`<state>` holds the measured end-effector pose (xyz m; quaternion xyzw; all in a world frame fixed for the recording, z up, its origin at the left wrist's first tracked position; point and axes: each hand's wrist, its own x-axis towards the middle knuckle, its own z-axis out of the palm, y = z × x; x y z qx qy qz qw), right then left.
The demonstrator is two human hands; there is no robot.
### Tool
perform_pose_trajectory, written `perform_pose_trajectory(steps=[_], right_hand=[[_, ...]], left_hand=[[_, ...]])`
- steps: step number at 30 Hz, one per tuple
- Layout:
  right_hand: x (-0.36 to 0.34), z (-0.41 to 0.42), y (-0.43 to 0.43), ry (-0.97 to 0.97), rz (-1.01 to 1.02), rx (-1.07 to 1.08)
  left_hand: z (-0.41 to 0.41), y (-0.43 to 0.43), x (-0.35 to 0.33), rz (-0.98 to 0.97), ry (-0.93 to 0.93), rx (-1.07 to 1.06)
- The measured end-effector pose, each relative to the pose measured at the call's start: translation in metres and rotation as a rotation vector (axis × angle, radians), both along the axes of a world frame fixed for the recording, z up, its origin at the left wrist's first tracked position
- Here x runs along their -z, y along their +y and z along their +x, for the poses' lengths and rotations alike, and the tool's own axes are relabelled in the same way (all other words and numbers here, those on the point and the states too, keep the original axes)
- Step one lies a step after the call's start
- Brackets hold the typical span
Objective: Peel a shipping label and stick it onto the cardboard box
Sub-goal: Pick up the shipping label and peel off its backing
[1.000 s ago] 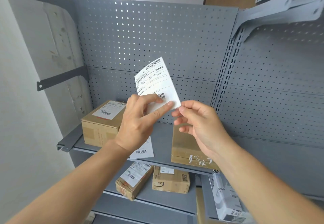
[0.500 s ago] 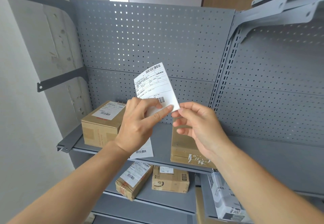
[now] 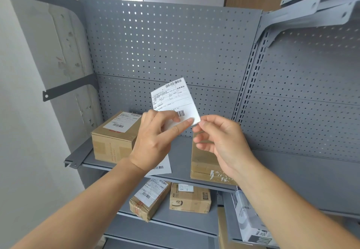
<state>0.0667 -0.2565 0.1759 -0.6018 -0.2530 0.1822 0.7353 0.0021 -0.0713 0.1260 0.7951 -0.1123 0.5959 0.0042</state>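
Mid-frame, my left hand (image 3: 153, 137) still pinches the shipping label (image 3: 174, 100); my right hand (image 3: 220, 141), fingertips closed, has crept onto its lower corner, so peeling starts. The unlabelled cardboard box (image 3: 202, 159) waits below.

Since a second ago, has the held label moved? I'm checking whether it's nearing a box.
Yes. The label has dropped slightly against the pegboard seam; its top corner, once above the seam, now sits about level with it.

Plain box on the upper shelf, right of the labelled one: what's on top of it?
No label shows on the plain box; the right hand hides much of its top.
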Motion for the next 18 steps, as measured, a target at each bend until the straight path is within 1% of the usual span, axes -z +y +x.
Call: perform_pose_trajectory(steps=[5,9,11,13,15,18], right_hand=[[0.000,-0.001,0.004,-0.004,0.038,0.034],[0.005,-0.001,0.008,-0.126,0.045,0.071],[0.008,0.000,0.009,-0.243,0.024,0.105],[0.011,0.002,0.010,-0.379,-0.007,0.154],[0.014,0.003,0.012,-0.532,-0.058,0.206],[0.018,0.001,0.014,-0.728,-0.106,0.252]], left_hand=[[-0.002,-0.002,0.004,0.058,0.088,-0.063],[-0.006,-0.004,0.006,0.002,0.259,0.023],[-0.010,-0.006,0.002,-0.093,0.315,0.100],[-0.012,-0.010,-0.005,-0.237,0.323,0.138],[-0.011,-0.016,-0.012,-0.364,0.308,0.146],[-0.011,-0.025,-0.019,-0.484,0.234,0.198]])
